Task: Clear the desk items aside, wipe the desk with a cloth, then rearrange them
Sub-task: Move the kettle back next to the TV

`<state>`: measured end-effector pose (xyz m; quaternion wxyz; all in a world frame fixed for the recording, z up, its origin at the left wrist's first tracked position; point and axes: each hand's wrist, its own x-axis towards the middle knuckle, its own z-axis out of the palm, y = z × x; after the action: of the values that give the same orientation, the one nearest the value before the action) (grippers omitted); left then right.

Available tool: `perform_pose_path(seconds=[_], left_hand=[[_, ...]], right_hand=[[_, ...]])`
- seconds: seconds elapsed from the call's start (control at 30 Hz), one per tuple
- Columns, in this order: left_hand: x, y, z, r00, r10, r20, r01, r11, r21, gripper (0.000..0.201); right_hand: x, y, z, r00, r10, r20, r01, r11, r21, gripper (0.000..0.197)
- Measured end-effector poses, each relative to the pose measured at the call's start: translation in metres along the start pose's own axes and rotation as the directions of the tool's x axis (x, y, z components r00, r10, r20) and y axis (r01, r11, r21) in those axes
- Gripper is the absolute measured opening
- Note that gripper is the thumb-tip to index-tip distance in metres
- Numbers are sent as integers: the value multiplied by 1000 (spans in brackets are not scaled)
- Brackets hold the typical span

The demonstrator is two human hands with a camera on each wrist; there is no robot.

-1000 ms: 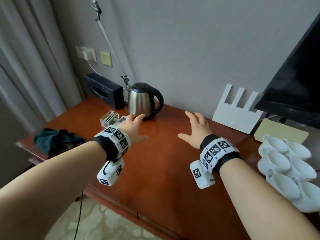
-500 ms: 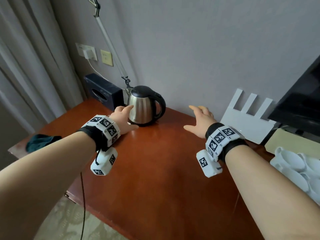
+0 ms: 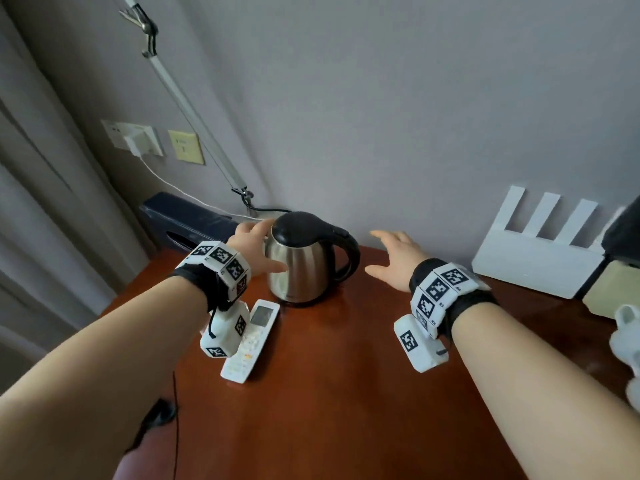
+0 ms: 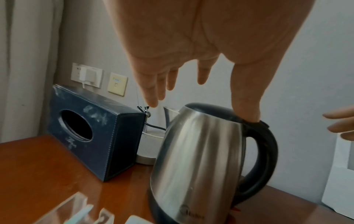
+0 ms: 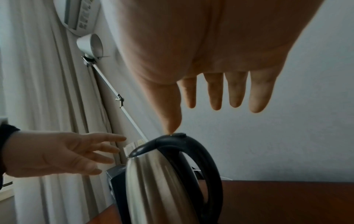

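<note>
Both hands spread and empty around the steel kettle (image 3: 304,265): left hand (image 3: 254,245) just left of it, right hand (image 3: 394,259) right of its handle, white remote (image 3: 251,341) in front.

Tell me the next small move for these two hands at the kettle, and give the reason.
Probably close both hands on the kettle and lift it aside. The left hand is open by its steel side and the right hand is open next to the black handle, neither gripping yet. It stands on the desk that is to be wiped, with the remote just in front.
</note>
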<state>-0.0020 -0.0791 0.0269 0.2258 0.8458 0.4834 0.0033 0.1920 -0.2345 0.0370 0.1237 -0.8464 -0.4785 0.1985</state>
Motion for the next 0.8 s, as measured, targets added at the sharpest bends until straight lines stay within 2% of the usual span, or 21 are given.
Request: perform_pose_path(seconds=[0.13,0.3,0.53,0.7,0.8], left_hand=[[41,-19,1,996,64,63,-65,998,3,100],[69,-37,5,979,164,123,-153,984,-93,100],[82,-43,12,974,217,65,-209,971,-119,103],[80,-34,13,970,241,35,-238,969,-63,108],[74,-29,15,969,247,13,-245,965,-94,112]], right_hand=[[34,-25,24,999,39,7,-40,994,98,70],[64,-41,45,995,96,-8,-93,976,197,69],[78,-41,59,960,183,-210,-110,941,320,42],[74,-34,62,949,200,-242,-111,935,337,38],[67,-29,54,949,180,-258,-95,946,311,36]])
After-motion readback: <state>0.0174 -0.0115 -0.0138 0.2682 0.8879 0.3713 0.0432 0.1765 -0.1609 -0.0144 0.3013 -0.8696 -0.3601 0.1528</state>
